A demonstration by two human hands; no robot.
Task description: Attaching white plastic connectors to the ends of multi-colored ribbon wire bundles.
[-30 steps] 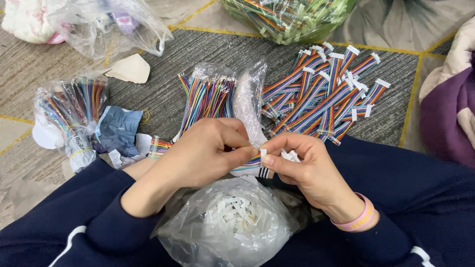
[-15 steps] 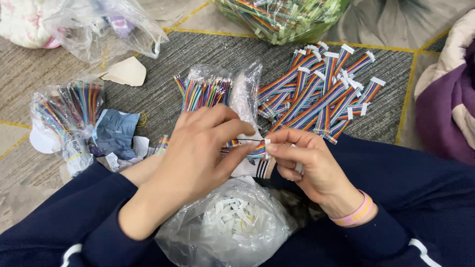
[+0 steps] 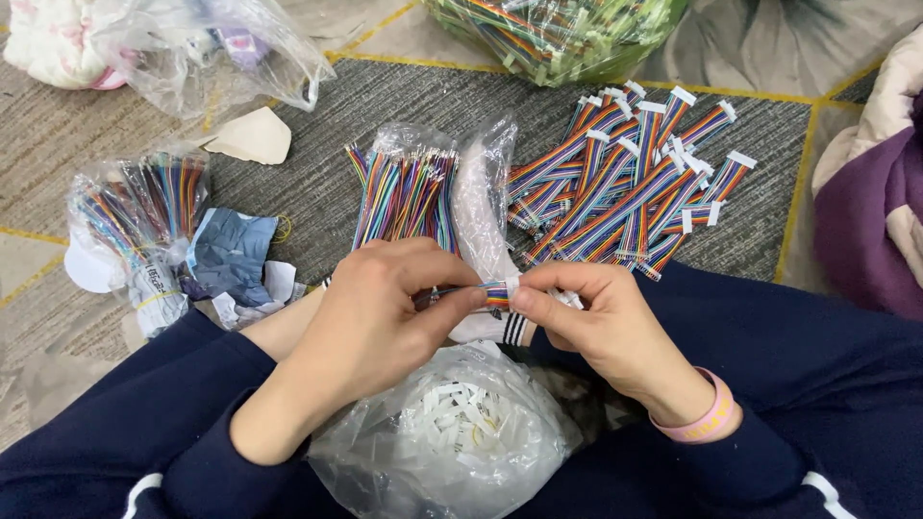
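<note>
On the rug [image 3: 288, 192], far right, lies a pile of finished cables [image 3: 625, 183]. Near, the left hand [image 3: 385, 317] pinches a rainbow cable [image 3: 486, 291]; the right hand [image 3: 596, 327] grips its white plug [image 3: 512, 286]. Seating it squarely looks next.

Hemmed in ahead of the hands [image 3: 500, 322] by a bagged wire bundle [image 3: 404, 192] and a loose cable pile [image 3: 625, 183]; bare rug [image 3: 317, 207] between bundle and crumpled blue wrapper [image 3: 229, 252]; parts bag [image 3: 452, 432] blocking the lap.
</note>
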